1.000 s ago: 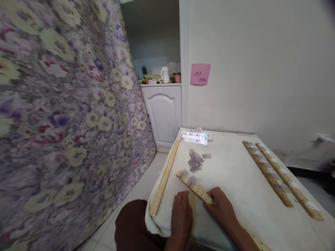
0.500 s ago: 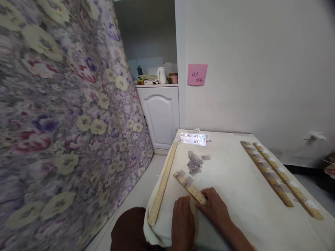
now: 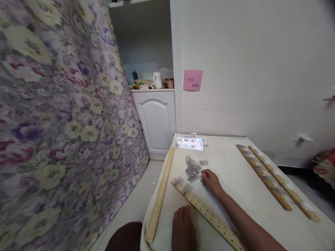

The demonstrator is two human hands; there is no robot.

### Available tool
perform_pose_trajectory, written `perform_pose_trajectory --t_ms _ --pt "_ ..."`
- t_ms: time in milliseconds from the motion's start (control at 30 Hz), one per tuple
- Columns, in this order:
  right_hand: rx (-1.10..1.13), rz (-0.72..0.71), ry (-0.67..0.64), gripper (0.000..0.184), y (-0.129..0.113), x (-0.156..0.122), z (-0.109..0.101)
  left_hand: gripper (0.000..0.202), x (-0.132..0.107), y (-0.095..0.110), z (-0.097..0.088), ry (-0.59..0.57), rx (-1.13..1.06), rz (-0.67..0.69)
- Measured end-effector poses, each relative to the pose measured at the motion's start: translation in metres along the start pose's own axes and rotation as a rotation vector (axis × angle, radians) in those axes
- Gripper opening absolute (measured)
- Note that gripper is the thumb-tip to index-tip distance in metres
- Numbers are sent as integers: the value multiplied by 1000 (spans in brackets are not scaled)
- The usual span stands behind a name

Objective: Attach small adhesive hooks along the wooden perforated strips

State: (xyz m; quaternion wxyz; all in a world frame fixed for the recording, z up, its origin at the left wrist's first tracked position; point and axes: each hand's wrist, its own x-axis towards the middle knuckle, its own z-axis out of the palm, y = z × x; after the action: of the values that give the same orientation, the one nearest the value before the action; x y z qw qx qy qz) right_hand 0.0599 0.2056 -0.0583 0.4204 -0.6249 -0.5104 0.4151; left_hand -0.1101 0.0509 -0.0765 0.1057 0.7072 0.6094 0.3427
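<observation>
Right hand (image 3: pixel 209 179): curling near packets (image 3: pixel 193 170), ten o'clock; grip unclear.
Left hand (image 3: pixel 184 227): lying near strip (image 3: pixel 208 215), one o'clock; grip unclear.

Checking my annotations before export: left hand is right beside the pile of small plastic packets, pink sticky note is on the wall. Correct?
Wrong hand: the head view shows the right hand beside the pile of small plastic packets. The pink sticky note is on the wall, as you say.
</observation>
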Motion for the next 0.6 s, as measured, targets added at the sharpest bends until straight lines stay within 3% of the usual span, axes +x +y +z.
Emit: perform_pose_trajectory --t_ms 133,333,600 --pt "105 78 41 18 -3 17 7 44 -1 -13 16 63 30 43" --pt "203 190 54 30 -6 37 6 46 0 -30 31 59 133 83" --pt "323 232 73 18 -4 34 -2 45 1 -38 36 77 110 141"
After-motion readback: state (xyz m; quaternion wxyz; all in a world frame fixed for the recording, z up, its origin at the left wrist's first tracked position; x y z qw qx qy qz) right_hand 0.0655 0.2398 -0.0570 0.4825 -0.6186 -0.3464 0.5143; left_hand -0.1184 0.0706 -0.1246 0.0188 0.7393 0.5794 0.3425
